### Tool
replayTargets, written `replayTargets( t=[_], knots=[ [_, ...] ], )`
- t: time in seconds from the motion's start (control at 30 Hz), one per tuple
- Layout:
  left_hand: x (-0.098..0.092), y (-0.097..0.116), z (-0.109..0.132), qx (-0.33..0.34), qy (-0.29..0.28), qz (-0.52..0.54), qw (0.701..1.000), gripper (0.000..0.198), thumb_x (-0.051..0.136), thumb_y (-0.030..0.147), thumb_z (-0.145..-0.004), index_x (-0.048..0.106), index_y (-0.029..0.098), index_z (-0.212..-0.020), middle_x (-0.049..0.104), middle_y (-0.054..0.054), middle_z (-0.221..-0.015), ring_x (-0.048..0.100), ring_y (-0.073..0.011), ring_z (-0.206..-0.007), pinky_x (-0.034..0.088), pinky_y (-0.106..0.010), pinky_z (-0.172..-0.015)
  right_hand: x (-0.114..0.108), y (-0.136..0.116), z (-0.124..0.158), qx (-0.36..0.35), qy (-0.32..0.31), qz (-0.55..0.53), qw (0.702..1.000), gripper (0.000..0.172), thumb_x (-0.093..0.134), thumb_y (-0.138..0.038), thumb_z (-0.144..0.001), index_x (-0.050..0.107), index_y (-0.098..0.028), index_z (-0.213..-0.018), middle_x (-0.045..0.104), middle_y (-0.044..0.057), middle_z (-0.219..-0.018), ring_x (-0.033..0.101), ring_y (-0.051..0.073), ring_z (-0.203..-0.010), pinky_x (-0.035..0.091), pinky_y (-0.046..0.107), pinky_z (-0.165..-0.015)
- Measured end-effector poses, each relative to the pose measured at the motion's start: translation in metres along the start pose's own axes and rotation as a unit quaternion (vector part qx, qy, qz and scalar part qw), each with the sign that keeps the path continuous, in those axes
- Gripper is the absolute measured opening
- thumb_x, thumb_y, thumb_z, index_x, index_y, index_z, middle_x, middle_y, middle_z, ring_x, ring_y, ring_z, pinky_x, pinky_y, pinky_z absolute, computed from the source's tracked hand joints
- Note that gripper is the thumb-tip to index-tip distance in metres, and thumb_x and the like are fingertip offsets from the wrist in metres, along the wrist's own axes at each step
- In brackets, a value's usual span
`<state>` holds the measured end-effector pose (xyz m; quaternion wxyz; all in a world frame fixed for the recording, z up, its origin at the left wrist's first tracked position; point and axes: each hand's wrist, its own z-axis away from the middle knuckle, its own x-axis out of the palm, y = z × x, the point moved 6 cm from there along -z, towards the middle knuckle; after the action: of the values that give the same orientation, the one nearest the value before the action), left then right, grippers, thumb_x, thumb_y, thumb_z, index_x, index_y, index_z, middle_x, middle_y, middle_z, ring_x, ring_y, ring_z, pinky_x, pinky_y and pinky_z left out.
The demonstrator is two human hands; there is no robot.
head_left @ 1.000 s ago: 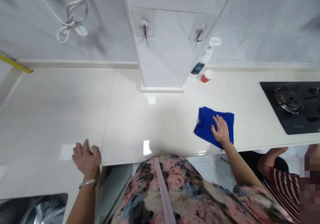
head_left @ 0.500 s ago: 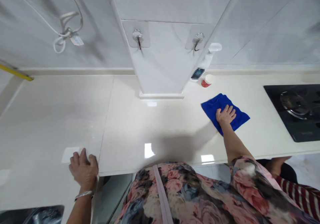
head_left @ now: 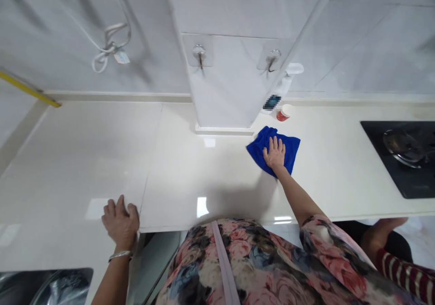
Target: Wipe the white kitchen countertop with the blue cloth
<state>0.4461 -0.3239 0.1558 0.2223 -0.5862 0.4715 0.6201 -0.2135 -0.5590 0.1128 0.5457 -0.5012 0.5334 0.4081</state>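
Observation:
My right hand (head_left: 274,152) lies flat with fingers spread on a blue cloth (head_left: 288,151), pressing it onto the cream countertop (head_left: 204,169) just in front of the white pillar (head_left: 227,92). My left hand (head_left: 120,219) rests on the counter's front edge at the left, its fingers bent over the surface and holding nothing; a silver bangle sits on the wrist.
A small red and white cup (head_left: 284,113) stands behind the cloth beside the pillar. A black gas hob (head_left: 404,155) lies at the right. A steel sink (head_left: 44,287) shows at the bottom left. Another person's striped sleeve (head_left: 404,268) is at the lower right.
My right hand has slid the blue cloth from the counter's front right, back and then leftward, up to the foot of the pillar. My left hand has stayed on the counter edge.

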Motion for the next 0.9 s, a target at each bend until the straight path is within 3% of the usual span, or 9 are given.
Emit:
replayTargets(
  t=[0.17, 0.37, 0.5, 0.6, 0.67, 0.77, 0.83, 0.9],
  knots=[
    [-0.003, 0.005, 0.008, -0.032, 0.027, 0.001, 0.999, 0.067, 0.04, 0.046, -0.104, 0.058, 0.008, -0.156, 0.041, -0.025, -0.172, 0.032, -0.0416, -0.163, 0.025, -0.062, -0.133, -0.002, -0.035, 0.054, -0.025, 0.025, 0.001, 0.999, 0.073, 0.027, -0.043, -0.107, 0.038, -0.001, -0.166, 0.034, 0.025, -0.175, 0.025, 0.043, -0.164, 0.024, 0.064, -0.133],
    [0.001, 0.002, 0.012, -0.039, 0.034, 0.032, 0.998, 0.064, 0.041, 0.043, -0.105, 0.058, 0.008, -0.156, 0.039, -0.024, -0.174, 0.026, -0.0396, -0.166, 0.019, -0.062, -0.135, -0.001, -0.12, 0.136, -0.182, 0.005, -0.003, 0.983, 0.071, 0.034, -0.04, -0.107, 0.038, -0.002, -0.167, 0.03, 0.022, -0.177, 0.02, 0.041, -0.166, 0.024, 0.062, -0.134],
    [0.003, 0.0, 0.014, -0.035, 0.046, 0.037, 0.998, 0.062, 0.042, 0.041, -0.104, 0.06, 0.009, -0.155, 0.038, -0.024, -0.174, 0.026, -0.039, -0.166, 0.019, -0.063, -0.135, -0.002, -0.186, 0.171, -0.306, -0.039, -0.033, 0.951, 0.069, 0.044, -0.036, -0.104, 0.039, -0.009, -0.168, 0.028, 0.016, -0.179, 0.019, 0.04, -0.167, 0.021, 0.063, -0.135],
    [0.005, 0.001, 0.015, -0.029, 0.054, 0.031, 0.998, 0.062, 0.04, 0.041, -0.105, 0.061, 0.01, -0.154, 0.04, -0.024, -0.173, 0.027, -0.0389, -0.166, 0.021, -0.063, -0.134, -0.003, -0.219, 0.185, -0.412, -0.077, -0.065, 0.906, 0.07, 0.05, -0.033, -0.102, 0.041, -0.015, -0.169, 0.03, 0.011, -0.179, 0.019, 0.037, -0.168, 0.02, 0.061, -0.137],
    [0.006, -0.001, 0.015, -0.024, 0.057, 0.026, 0.998, 0.063, 0.038, 0.043, -0.105, 0.061, 0.01, -0.154, 0.04, -0.025, -0.173, 0.027, -0.0392, -0.166, 0.021, -0.063, -0.134, -0.004, -0.226, 0.193, -0.476, -0.097, -0.085, 0.87, 0.07, 0.053, -0.031, -0.1, 0.043, -0.018, -0.168, 0.033, 0.008, -0.178, 0.02, 0.036, -0.168, 0.021, 0.06, -0.137],
    [0.007, -0.011, 0.011, -0.004, 0.032, 0.024, 0.999, 0.066, 0.038, 0.046, -0.105, 0.061, 0.008, -0.154, 0.039, -0.027, -0.172, 0.028, -0.0408, -0.165, 0.023, -0.064, -0.133, -0.004, -0.212, 0.205, -0.544, -0.115, -0.105, 0.825, 0.068, 0.053, -0.028, -0.099, 0.046, -0.02, -0.166, 0.037, 0.007, -0.176, 0.022, 0.033, -0.168, 0.025, 0.06, -0.136],
    [0.006, -0.022, 0.009, 0.029, -0.001, 0.025, 0.999, 0.065, 0.038, 0.046, -0.104, 0.062, 0.009, -0.153, 0.041, -0.026, -0.171, 0.032, -0.0398, -0.164, 0.025, -0.063, -0.133, -0.004, -0.189, 0.21, -0.554, -0.114, -0.112, 0.817, 0.066, 0.05, -0.027, -0.101, 0.046, -0.021, -0.166, 0.038, 0.008, -0.176, 0.025, 0.031, -0.167, 0.029, 0.06, -0.135],
    [0.0, -0.036, 0.008, 0.065, -0.026, 0.017, 0.997, 0.064, 0.039, 0.045, -0.104, 0.063, 0.011, -0.152, 0.044, -0.024, -0.171, 0.033, -0.038, -0.164, 0.023, -0.061, -0.134, -0.005, -0.161, 0.211, -0.536, -0.099, -0.118, 0.83, 0.064, 0.048, -0.027, -0.103, 0.045, -0.022, -0.167, 0.04, 0.008, -0.175, 0.027, 0.03, -0.167, 0.032, 0.06, -0.134]
  ],
)
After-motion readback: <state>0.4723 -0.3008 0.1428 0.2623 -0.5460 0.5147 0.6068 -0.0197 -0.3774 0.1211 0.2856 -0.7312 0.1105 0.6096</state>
